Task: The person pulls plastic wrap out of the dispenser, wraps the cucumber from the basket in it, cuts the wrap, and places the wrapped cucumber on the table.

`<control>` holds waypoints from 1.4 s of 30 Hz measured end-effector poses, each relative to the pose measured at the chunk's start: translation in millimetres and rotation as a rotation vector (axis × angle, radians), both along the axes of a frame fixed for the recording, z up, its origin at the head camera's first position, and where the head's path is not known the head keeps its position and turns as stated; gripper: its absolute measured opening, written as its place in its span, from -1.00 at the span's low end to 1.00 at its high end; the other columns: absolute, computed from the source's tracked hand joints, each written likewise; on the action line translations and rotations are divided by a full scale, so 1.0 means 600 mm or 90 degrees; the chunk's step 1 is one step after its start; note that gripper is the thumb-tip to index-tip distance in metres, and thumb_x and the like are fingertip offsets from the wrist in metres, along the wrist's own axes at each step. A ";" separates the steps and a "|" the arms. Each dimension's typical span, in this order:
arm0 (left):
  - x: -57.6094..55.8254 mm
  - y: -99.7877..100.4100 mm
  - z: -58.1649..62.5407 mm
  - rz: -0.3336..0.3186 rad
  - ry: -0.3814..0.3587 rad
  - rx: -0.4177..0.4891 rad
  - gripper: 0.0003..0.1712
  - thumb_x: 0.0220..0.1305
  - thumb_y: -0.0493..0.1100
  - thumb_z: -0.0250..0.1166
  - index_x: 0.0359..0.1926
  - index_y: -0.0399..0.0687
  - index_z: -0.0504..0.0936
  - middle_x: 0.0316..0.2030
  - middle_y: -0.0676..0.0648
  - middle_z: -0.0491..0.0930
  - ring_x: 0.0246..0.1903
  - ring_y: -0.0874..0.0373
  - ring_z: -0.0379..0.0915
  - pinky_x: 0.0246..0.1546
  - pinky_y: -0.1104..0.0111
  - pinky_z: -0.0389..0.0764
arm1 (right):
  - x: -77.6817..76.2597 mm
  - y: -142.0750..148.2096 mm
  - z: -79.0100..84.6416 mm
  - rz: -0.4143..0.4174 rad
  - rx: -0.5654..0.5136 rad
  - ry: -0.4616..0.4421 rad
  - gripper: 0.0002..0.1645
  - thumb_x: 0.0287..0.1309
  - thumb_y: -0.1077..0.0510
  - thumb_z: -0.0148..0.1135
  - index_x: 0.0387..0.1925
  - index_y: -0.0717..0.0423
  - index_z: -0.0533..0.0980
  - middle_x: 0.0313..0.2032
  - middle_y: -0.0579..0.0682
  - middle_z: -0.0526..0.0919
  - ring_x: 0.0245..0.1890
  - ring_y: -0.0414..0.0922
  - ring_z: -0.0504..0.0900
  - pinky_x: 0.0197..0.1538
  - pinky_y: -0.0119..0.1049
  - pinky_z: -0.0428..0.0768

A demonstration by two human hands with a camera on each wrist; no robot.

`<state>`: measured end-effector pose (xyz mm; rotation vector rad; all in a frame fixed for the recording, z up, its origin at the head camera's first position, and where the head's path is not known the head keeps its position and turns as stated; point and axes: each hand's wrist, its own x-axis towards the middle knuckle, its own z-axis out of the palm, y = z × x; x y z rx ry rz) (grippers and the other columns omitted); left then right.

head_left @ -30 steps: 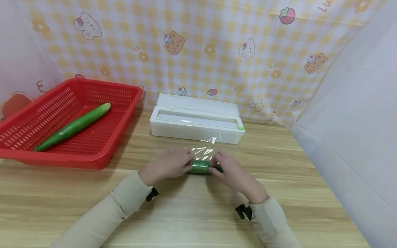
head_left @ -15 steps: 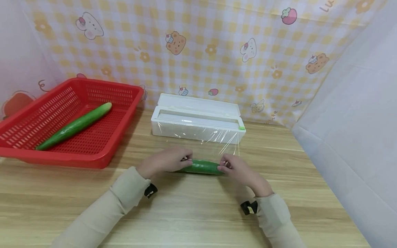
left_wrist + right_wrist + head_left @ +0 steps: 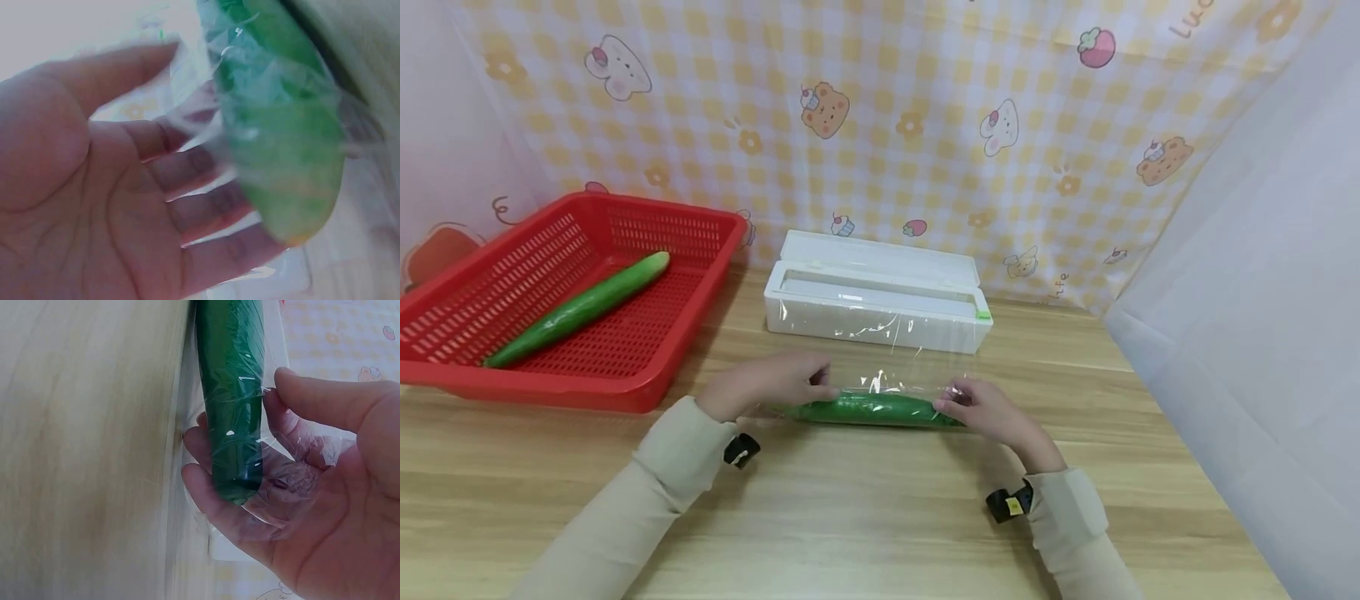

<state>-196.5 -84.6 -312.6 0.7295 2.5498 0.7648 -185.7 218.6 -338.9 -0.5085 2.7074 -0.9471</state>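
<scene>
A green cucumber (image 3: 876,408) lies crosswise on the table under clear plastic film (image 3: 284,497). The film runs back to a white cling film box (image 3: 872,327), whose lid stands up. At the cucumber's left end is my left hand (image 3: 767,383); the left wrist view shows its fingers extended behind the pale tip (image 3: 287,194), the thumb held apart. My right hand (image 3: 996,412) holds the other end, fingers curled round behind it and thumb at its side. Bunched film lies between that palm and the cucumber's dark end (image 3: 237,481).
A red slotted basket (image 3: 688,337) stands at the left with another cucumber (image 3: 580,310) inside. Behind the film box hangs a yellow checked cloth (image 3: 910,167). A white sheet (image 3: 1240,292) bounds the right side of the wooden table (image 3: 865,525).
My hands have spread apart along the cucumber, the left moving left and the right moving slightly right. More of the cucumber now shows between them. The basket and film box stay put.
</scene>
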 end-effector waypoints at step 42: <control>-0.007 -0.049 0.023 0.033 0.061 0.011 -0.89 0.36 -0.21 0.05 -0.21 -0.19 0.42 -0.53 -0.08 0.47 -0.53 0.17 0.36 -0.49 0.39 0.45 | -0.001 0.007 -0.004 -0.027 -0.029 -0.014 -0.83 0.16 0.16 0.21 -0.39 0.18 0.44 -0.48 -0.07 0.43 -0.46 -0.17 0.33 -0.42 -0.38 0.35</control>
